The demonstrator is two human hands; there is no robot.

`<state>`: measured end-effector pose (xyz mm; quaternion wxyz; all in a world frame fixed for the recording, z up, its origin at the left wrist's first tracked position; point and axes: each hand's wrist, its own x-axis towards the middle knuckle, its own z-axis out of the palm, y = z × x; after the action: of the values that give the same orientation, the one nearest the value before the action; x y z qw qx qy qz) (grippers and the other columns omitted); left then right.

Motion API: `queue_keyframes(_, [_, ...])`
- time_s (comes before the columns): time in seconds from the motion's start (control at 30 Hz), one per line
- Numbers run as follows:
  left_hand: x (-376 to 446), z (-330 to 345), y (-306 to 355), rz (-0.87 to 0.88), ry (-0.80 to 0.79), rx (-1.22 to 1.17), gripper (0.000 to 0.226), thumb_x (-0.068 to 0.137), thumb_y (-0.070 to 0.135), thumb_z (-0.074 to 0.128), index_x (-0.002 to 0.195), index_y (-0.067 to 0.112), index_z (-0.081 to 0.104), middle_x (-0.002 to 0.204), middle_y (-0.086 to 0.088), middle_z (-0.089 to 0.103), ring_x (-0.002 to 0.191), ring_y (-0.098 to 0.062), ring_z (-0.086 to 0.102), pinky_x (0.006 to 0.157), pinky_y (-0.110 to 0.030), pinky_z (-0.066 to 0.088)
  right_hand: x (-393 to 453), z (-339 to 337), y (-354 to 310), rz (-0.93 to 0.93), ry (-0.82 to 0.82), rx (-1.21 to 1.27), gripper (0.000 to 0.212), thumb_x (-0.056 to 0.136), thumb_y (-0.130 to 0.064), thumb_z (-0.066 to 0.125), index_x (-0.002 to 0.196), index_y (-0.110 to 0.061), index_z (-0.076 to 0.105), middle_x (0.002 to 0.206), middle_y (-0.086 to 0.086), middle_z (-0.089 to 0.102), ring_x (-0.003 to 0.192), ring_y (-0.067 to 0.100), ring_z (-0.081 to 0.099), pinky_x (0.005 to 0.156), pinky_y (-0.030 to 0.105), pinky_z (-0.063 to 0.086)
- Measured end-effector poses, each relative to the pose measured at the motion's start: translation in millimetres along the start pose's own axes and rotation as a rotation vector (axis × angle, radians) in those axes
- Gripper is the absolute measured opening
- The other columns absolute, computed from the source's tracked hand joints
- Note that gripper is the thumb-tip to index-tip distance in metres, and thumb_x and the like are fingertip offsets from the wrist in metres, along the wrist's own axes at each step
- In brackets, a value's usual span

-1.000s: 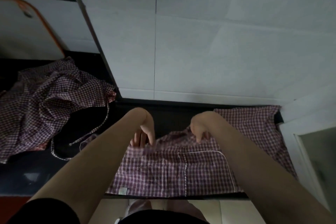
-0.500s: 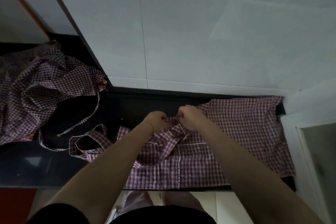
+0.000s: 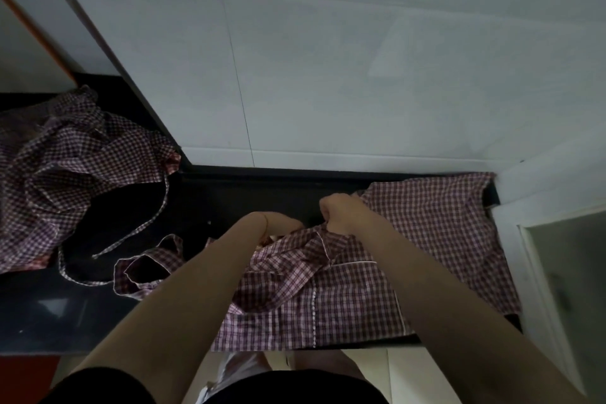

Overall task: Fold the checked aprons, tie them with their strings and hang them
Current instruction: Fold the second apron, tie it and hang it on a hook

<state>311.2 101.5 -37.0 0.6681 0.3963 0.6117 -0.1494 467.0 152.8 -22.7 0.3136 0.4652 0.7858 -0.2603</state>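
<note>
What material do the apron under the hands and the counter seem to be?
Apron: thin woven cloth, probably cotton, matte; it creases and bunches softly. Counter: dark polished stone or similar, glossy; it shows a pale reflection.

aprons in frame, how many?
2. One apron is spread on the counter under both hands; the other apron is crumpled at the far left. That heap could hide more.

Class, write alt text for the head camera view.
Two hands, left and right, bunch a checked apron spread on a dark counter. A second apron lies crumpled at the left below a white tiled wall.
</note>
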Motion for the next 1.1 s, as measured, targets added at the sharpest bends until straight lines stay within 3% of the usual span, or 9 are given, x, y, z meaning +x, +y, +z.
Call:
queue_keyframes(0.1, [7.4,0.2,1.9,0.038,0.032,0.031,0.055,0.088,0.057,0.059,0.122,0.014,0.062,0.122,-0.008,0.065,0.112,-0.021,0.061,0.104,-0.040,0.047,-5.2,-3.6,3.1,0.061,-0.109,0.045,0.033,0.097,-0.020,0.059,0.125,-0.004,0.061,0.122,0.012,0.062,0.111,0.026,0.059,0.091,0.030,0.045])
queue_keyframes(0.2, [13.8,0.3,0.8,0.091,0.099,0.039,0.051,0.080,0.046,0.074,0.119,0.013,0.068,0.117,-0.008,0.068,0.110,-0.023,0.064,0.103,-0.042,0.048,-6.0,0.9,8.3,0.117,-0.038,0.114,0.030,0.102,-0.015,0.046,0.126,-0.005,0.060,0.126,0.013,0.060,0.113,0.027,0.057,0.090,0.031,0.043])
queue_keyframes(0.33, [15.8,3.2,-0.4,0.120,0.096,-0.062,0.050,0.064,0.034,0.082,0.109,0.012,0.075,0.106,-0.009,0.074,0.102,-0.024,0.069,0.098,-0.043,0.053,-5.4,13.6,14.1,0.124,0.004,0.018,0.032,0.097,-0.027,0.051,0.125,-0.014,0.061,0.127,0.010,0.058,0.121,0.029,0.051,0.113,0.049,0.026])
queue_keyframes(0.5, [11.0,9.0,0.7,0.254,0.189,-0.150,0.018,0.085,0.016,0.071,0.100,0.023,0.078,0.111,-0.002,0.071,0.108,-0.020,0.062,0.103,-0.036,0.047,-6.4,23.6,13.5,0.113,-0.035,-0.102,0.047,0.095,-0.036,0.053,0.138,-0.016,0.051,0.141,0.015,0.043,0.133,0.034,0.035,0.114,0.053,0.024])
queue_keyframes(0.6, [9.3,9.6,-6.0,0.309,0.174,-0.261,0.020,0.086,0.011,0.070,0.093,0.028,0.077,0.104,-0.001,0.072,0.104,-0.019,0.064,0.099,-0.037,0.050,-4.2,19.6,12.8,0.105,-0.028,-0.074,0.040,0.092,-0.030,0.057,0.130,-0.017,0.057,0.134,0.012,0.050,0.131,0.033,0.038,0.114,0.055,0.023])
queue_keyframes(0.77, [6.8,16.3,2.1,0.249,0.139,-0.306,0.040,0.097,0.005,0.046,0.132,0.023,0.057,0.116,-0.003,0.063,0.094,-0.015,0.059,0.067,-0.029,0.047,-13.7,3.0,15.8,0.025,-0.001,0.084,0.027,0.091,-0.025,0.062,0.117,-0.018,0.062,0.110,0.002,0.057,0.114,0.025,0.052,0.108,0.046,0.031])
queue_keyframes(0.9, [9.8,22.1,16.3,0.314,0.040,-0.124,0.060,0.087,-0.008,0.045,0.137,0.024,0.051,0.131,-0.002,0.057,0.117,-0.024,0.057,0.096,-0.042,0.053,-20.8,-2.9,19.8,-0.041,0.055,0.126,0.008,0.087,-0.021,0.068,0.095,-0.024,0.065,0.108,-0.001,0.062,0.091,0.016,0.056,0.083,0.031,0.046])
queue_keyframes(1.03, [7.9,26.0,31.4,0.309,0.127,0.009,0.029,0.088,0.005,0.052,0.109,0.020,0.064,0.122,-0.008,0.060,0.110,-0.026,0.056,0.102,-0.041,0.047,-30.7,-2.0,27.9,-0.094,0.135,0.160,0.014,0.083,-0.015,0.073,0.087,-0.026,0.065,0.105,0.000,0.067,0.100,0.020,0.062,0.091,0.037,0.052])
queue_keyframes(1.1, [6.2,23.9,34.8,0.273,0.134,0.057,0.024,0.092,0.012,0.052,0.112,0.013,0.065,0.122,-0.008,0.058,0.112,-0.023,0.054,0.101,-0.038,0.046,-36.4,-2.7,30.0,-0.081,0.151,0.159,0.013,0.084,-0.014,0.073,0.089,-0.023,0.066,0.107,-0.001,0.066,0.105,0.020,0.060,0.100,0.041,0.046])
